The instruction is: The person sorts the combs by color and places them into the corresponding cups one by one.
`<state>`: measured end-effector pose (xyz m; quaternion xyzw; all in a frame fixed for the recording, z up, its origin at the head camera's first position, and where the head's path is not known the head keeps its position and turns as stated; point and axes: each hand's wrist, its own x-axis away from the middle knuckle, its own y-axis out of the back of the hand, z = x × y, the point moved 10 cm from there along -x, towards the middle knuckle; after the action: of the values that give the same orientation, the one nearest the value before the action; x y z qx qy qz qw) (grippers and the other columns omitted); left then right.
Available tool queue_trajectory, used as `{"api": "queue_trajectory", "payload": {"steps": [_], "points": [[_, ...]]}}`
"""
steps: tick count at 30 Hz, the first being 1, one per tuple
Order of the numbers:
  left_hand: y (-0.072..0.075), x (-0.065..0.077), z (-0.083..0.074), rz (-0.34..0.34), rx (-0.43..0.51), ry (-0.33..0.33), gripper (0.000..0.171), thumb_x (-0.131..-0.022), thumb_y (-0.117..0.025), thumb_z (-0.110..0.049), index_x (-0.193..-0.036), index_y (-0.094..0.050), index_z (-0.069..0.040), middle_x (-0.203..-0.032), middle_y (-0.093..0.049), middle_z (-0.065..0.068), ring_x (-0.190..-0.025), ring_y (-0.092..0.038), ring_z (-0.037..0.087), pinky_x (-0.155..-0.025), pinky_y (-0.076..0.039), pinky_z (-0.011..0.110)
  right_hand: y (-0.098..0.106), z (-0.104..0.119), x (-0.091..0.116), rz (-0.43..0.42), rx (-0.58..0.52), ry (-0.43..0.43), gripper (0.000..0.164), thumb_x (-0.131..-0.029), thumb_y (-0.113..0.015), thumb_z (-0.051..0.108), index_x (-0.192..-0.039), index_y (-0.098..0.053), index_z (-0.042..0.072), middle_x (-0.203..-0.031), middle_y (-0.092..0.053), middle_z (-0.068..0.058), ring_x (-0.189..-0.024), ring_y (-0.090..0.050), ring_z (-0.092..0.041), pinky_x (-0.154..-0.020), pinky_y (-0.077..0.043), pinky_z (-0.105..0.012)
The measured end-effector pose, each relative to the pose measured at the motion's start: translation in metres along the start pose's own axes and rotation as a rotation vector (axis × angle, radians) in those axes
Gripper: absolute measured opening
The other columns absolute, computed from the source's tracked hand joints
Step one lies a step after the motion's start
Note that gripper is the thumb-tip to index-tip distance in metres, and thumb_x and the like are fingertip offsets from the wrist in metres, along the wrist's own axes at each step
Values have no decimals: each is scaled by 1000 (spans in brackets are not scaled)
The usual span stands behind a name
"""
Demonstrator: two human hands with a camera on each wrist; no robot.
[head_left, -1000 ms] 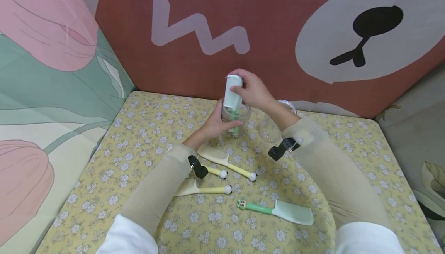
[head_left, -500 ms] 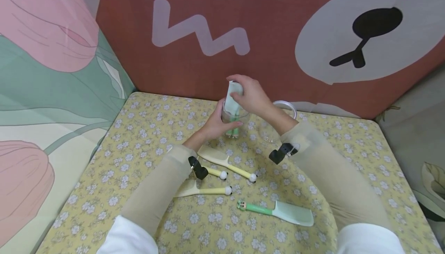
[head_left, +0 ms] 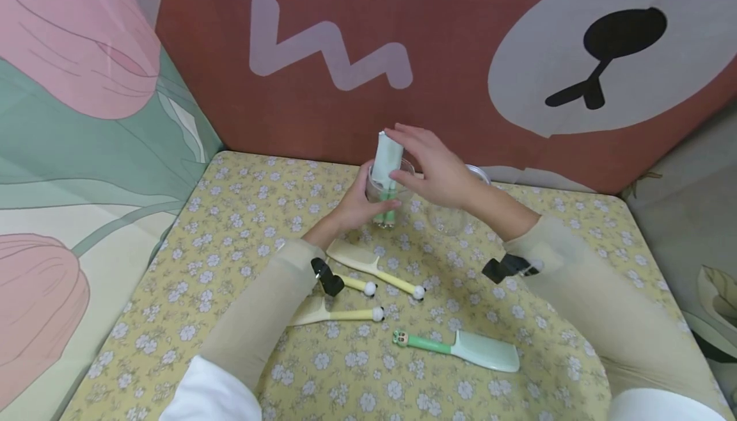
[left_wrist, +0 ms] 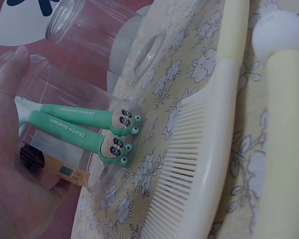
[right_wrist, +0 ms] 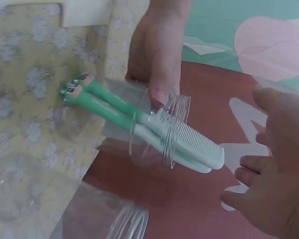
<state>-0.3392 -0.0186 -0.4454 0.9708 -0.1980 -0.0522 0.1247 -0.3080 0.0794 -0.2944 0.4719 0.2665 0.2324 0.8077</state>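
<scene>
My left hand (head_left: 352, 206) grips a clear plastic jar (head_left: 406, 196) around its side near the back of the table. Two pale green combs (right_wrist: 189, 142) stand in it, teeth ends sticking out past the rim. Their green handles (left_wrist: 72, 132) point down, with panda-like faces at the jar's bottom. Beside the comb tops is my right hand (head_left: 440, 168), fingers extended and apart from the combs in the right wrist view. Another pale green comb (head_left: 486, 350) with a green handle lies at the front of the table.
A second clear jar (head_left: 449, 221) stands right of the first, partly behind my right hand. Cream combs with yellow handles lie near my left forearm, one farther back (head_left: 352, 256), another nearer (head_left: 311, 312). A flowered cloth (head_left: 230, 267) covers the table; a printed backdrop (head_left: 322, 120) rises behind.
My right hand has lowered a comb into the jar beside the other, let go of it, and drawn back to the right. The left hand has stayed on the jar.
</scene>
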Motion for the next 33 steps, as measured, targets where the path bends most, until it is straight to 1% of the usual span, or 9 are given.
{"api": "queue_trajectory", "payload": {"steps": [3,5,9,14,20,25,28,31,33], "points": [[1,0,1,-3,1,4,98,-93,-78,-30,-162,-9,-27,-159,-32,4,-143,-38,25,-115,-34,50,-4,6,23,90,47,36,75,-99,-69,29,-161,-30,9,-166,-23,-17,-154,-17,-35,-119,-25,-59],[3,1,1,-10,3,6,98,-93,-78,-28,-162,-9,-26,-159,-32,5,-142,-39,25,-115,-34,50,-6,10,39,127,85,61,78,-100,-69,32,-162,-27,9,-167,-19,-17,-154,-15,-36,-119,-22,-61],[4,1,1,-27,3,8,98,-92,-79,-27,-162,-11,-23,-157,-36,6,-140,-42,26,-114,-36,49,-9,16,73,165,130,100,82,-99,-70,34,-163,-24,10,-168,-18,-17,-153,-17,-39,-118,-20,-65],[4,0,2,-37,3,12,99,-91,-80,-29,-163,-11,-25,-157,-36,6,-140,-42,26,-114,-35,49,-14,15,114,207,145,81,84,-98,-70,36,-163,-23,13,-167,-20,-16,-152,-20,-39,-116,-22,-67],[3,0,4,-36,2,22,100,-90,-80,-33,-162,-11,-27,-159,-34,5,-142,-40,26,-115,-35,50,-22,7,161,225,87,13,86,-97,-71,40,-164,-22,20,-166,-24,-14,-149,-27,-39,-110,-33,-67],[2,1,4,-34,0,26,100,-90,-81,-33,-162,-12,-27,-158,-34,4,-141,-40,26,-115,-35,49,-36,-9,198,232,15,-77,86,-96,-71,41,-164,-22,21,-162,-31,-16,-144,-37,-39,-104,-45,-58],[1,1,3,-30,6,22,99,-90,-80,-32,-162,-12,-27,-158,-35,4,-141,-41,25,-115,-35,49,-47,-20,217,256,-50,-151,85,-95,-70,44,-163,-24,21,-160,-35,-17,-141,-40,-40,-100,-48,-57],[1,1,2,-27,15,20,98,-91,-80,-31,-162,-12,-28,-158,-35,5,-140,-41,26,-114,-35,50,-56,-31,232,281,-110,-232,82,-93,-70,50,-161,-31,23,-158,-39,-13,-141,-41,-41,-99,-48,-60],[1,1,2,-27,17,19,98,-91,-80,-31,-162,-11,-28,-158,-35,6,-140,-41,27,-114,-35,50,-59,-36,239,293,-140,-263,81,-92,-71,51,-158,-36,21,-155,-44,-11,-138,-45,-40,-98,-48,-60]]}}
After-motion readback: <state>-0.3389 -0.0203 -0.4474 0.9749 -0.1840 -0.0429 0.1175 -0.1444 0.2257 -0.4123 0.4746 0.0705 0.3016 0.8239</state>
